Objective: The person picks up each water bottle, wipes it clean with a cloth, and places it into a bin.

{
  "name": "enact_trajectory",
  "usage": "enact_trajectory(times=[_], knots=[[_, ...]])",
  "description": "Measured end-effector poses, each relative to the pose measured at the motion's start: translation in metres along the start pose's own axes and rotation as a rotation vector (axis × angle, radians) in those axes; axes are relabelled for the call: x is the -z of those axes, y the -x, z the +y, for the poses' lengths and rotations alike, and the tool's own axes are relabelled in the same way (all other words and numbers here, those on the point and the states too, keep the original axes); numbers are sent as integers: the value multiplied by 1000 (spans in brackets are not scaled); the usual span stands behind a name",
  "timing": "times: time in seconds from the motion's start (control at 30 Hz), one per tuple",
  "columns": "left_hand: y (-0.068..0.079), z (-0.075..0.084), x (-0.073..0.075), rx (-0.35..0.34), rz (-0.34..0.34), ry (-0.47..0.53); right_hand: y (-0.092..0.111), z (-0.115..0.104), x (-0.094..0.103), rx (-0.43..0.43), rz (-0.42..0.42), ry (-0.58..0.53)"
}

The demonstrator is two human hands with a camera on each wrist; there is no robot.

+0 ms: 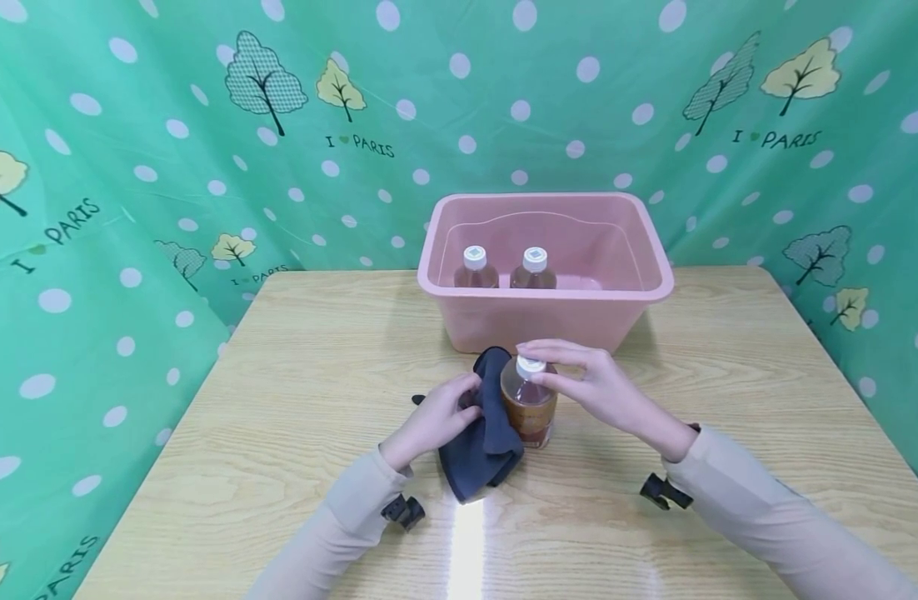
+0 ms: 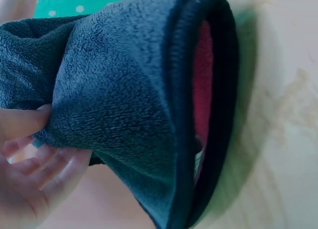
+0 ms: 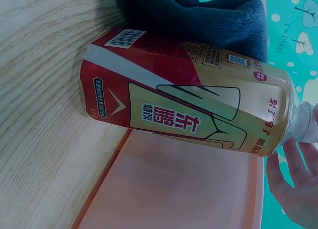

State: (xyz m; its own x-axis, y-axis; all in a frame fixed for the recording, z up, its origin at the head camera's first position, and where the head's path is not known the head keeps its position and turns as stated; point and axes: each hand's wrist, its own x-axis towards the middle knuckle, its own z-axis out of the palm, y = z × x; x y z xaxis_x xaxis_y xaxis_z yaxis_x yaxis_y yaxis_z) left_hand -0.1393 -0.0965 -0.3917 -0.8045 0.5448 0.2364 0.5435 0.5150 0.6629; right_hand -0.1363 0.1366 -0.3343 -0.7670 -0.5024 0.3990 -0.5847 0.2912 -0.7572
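A plastic drink bottle (image 1: 529, 404) with a red and gold label (image 3: 169, 105) stands upright on the table, in front of the pink bin. My right hand (image 1: 579, 379) grips it at the white cap (image 1: 531, 365), fingers and thumb on either side. Against the bottle's left side lies a dark blue cloth (image 1: 477, 446), with a soft pile that shows in the left wrist view. My left hand (image 1: 436, 417) holds this cloth (image 2: 119, 80), pinching a fold between thumb and fingers. Part of the bottle's label is hidden behind the cloth.
Behind the bottle stands a pink plastic bin (image 1: 534, 321). Inside it, toward the left, are two bottles with white caps, one bottle (image 1: 475, 268) beside another bottle (image 1: 534, 268). A green dotted curtain (image 1: 399, 150) hangs behind the wooden table (image 1: 316, 358).
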Motion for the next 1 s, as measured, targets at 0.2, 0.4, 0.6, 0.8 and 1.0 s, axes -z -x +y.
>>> enact_trajectory(times=[0.2, 0.4, 0.6, 0.8, 1.0], knots=[[-1, 9, 8, -13, 28, 47, 0, 2, -1, 10, 9, -6], [-3, 15, 16, -46, 58, 64, 0, 2, -1, 26, 19, -15], [-4, 17, 20, -66, 69, 61, 0, 2, -1, 23, 15, -20], [-5, 16, 17, -62, 69, 72, 0, 3, -1, 24, 17, -13], [-6, 11, 11, -30, 50, 82, 0, 4, -1, 23, 16, -14]])
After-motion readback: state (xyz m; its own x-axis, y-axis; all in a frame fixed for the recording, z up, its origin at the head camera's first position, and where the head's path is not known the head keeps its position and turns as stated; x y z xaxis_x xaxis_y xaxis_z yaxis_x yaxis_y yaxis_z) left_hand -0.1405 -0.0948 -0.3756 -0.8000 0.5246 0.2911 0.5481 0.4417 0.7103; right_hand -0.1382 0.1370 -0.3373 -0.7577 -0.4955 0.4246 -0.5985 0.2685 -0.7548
